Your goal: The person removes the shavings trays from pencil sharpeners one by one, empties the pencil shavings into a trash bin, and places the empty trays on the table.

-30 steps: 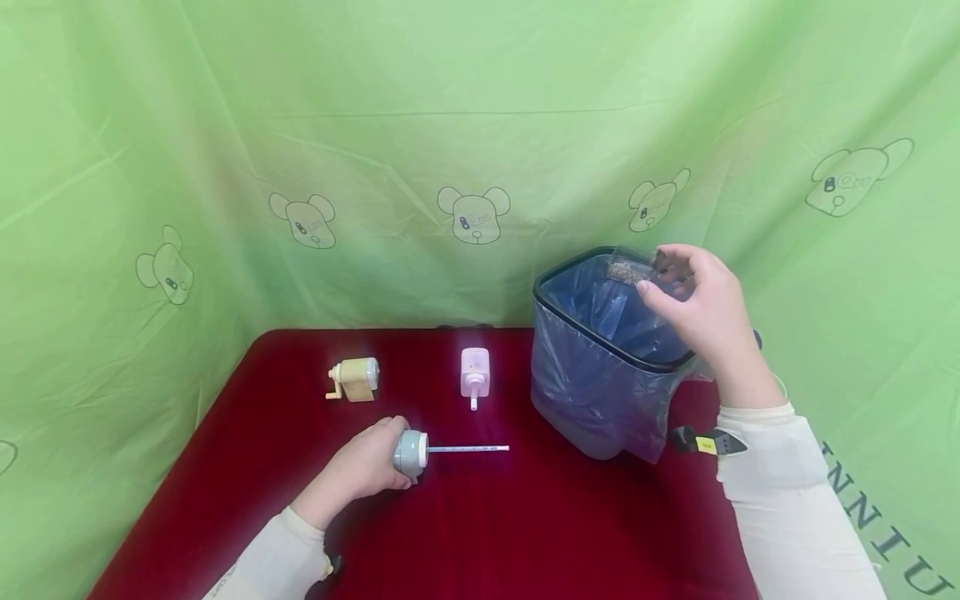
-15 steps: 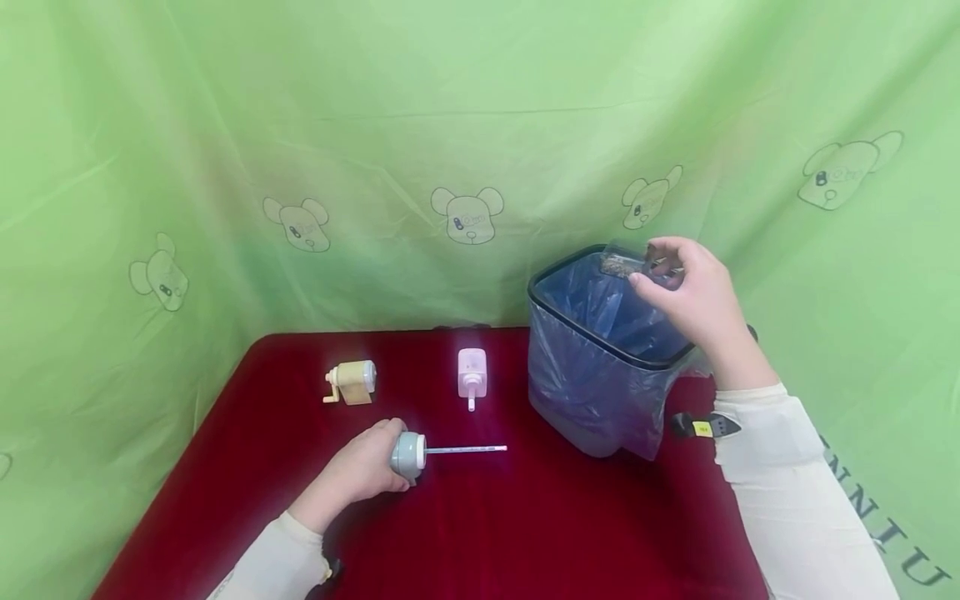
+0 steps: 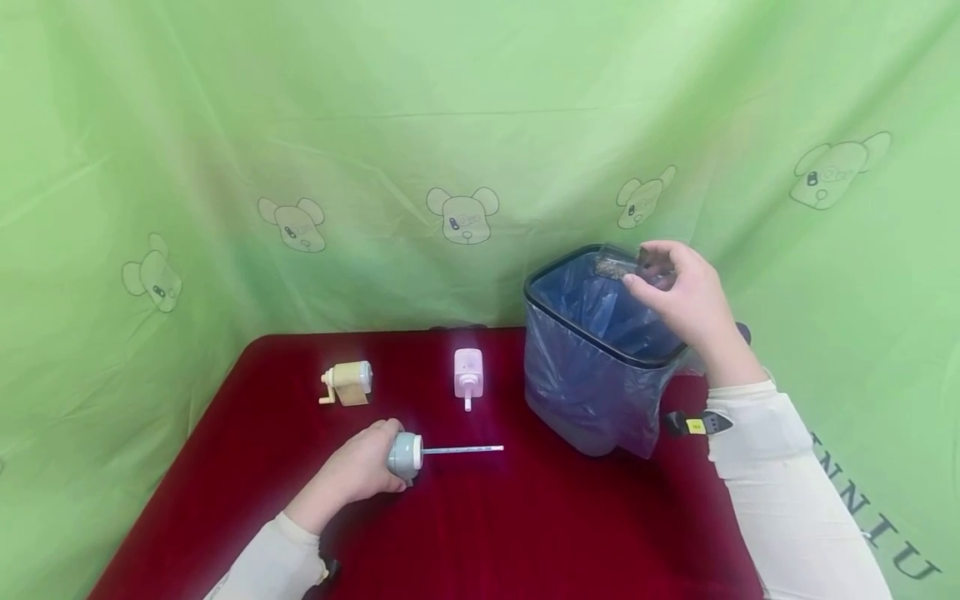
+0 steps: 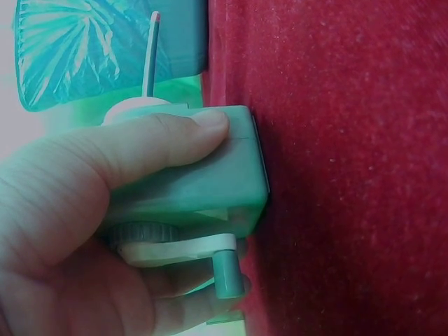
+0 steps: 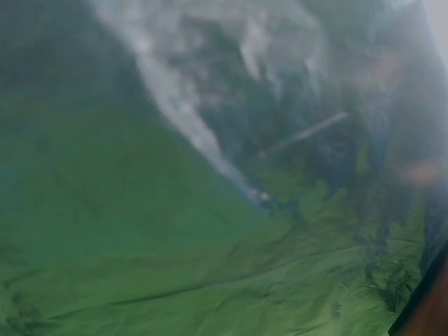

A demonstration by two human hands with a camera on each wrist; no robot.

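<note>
A grey-green hand-crank pencil sharpener (image 3: pixel 405 457) is gripped by my left hand (image 3: pixel 363 465), low over the red table. A pencil (image 3: pixel 462 450) sticks out of its white collar, pointing right. In the left wrist view my thumb lies across the sharpener body (image 4: pixel 210 161), and the crank (image 4: pixel 185 250) shows below it. My right hand (image 3: pixel 686 296) pinches a clear shavings drawer (image 3: pixel 615 265) above the opening of the trash bin (image 3: pixel 573 387). Grey-brown shavings lie in the drawer. The right wrist view is blurred, with bag film in it; the drawer cannot be made out there.
A translucent bluish bag (image 3: pixel 637 408) lines the bin and hangs over its dark rim (image 3: pixel 558 318). A cream crank sharpener (image 3: pixel 351 383) and a pink one (image 3: pixel 468 375) stand towards the back of the red table (image 3: pixel 480 533). Green cloth (image 3: pixel 375 125) hangs behind and at both sides.
The whole head view has shifted slightly, moving things a little left. The drawer in my right hand has changed its tilt slightly over the bin. My left hand keeps its grip on the sharpener.
</note>
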